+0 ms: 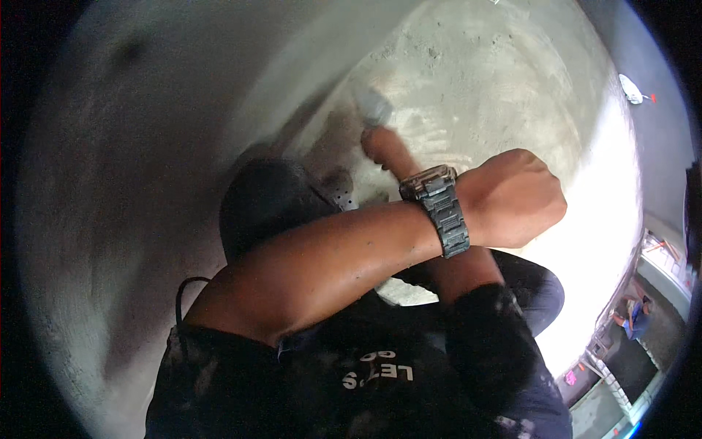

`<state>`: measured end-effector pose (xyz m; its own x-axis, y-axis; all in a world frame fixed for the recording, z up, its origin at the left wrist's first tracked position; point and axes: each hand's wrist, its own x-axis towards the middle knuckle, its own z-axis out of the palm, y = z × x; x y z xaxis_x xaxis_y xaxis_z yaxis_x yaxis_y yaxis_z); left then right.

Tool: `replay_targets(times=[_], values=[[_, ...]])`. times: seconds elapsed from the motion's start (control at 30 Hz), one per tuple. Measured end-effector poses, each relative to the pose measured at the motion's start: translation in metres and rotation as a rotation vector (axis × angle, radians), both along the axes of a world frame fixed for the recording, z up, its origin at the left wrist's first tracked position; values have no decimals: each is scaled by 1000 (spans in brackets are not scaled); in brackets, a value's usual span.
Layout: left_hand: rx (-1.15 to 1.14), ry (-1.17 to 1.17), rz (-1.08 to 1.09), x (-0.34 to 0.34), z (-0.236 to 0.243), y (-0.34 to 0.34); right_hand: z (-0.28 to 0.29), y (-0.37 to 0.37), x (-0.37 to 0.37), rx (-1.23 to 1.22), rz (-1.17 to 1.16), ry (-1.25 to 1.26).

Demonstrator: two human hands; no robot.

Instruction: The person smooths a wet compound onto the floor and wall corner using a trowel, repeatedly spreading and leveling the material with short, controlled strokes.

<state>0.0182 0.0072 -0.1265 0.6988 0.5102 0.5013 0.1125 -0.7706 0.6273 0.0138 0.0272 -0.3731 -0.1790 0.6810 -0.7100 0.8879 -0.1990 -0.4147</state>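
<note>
My left forearm crosses in front of me to the right, with a black watch [445, 212] on its wrist. My left hand [515, 197] is curled into a fist with its back toward me; nothing sticks out of it. Beneath that arm, my right arm reaches forward. My right hand [384, 150] is closed on a pale grey, flat-looking tool [374, 107], blurred by motion. The tool is at a grey cement surface [468, 95] with smears and small pits, and I cannot tell whether it touches.
My bent dark-clothed knee [267, 197] and a shoe with holes [344, 199] are close by. Bright light falls at the right. Beyond the edge, far right, a person [638, 318] is near a low block wall [610, 380]. A white object [630, 89] is upper right.
</note>
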Motion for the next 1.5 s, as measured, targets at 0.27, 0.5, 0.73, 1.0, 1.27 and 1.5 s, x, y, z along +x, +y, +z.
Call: replay_targets(times=[0.27,0.5,0.73,1.0,1.27,1.5], values=[[44,-158,48,-2,0,-3,21,-37,17,-151,163,-162],[15,-70,6,4,-5,-4,-2,66,54,-1,-72,-45],[21,2,-9,-4,2,-2,-23,-35,1,-77,279,-131],[19,25,21,-3,3,-6,-13,24,45,107,-43,-73],[31,-24,-10,4,1,-4,-54,-33,17,192,210,-161],[40,-14,-20,2,0,-5,-14,-36,36,92,29,-159]])
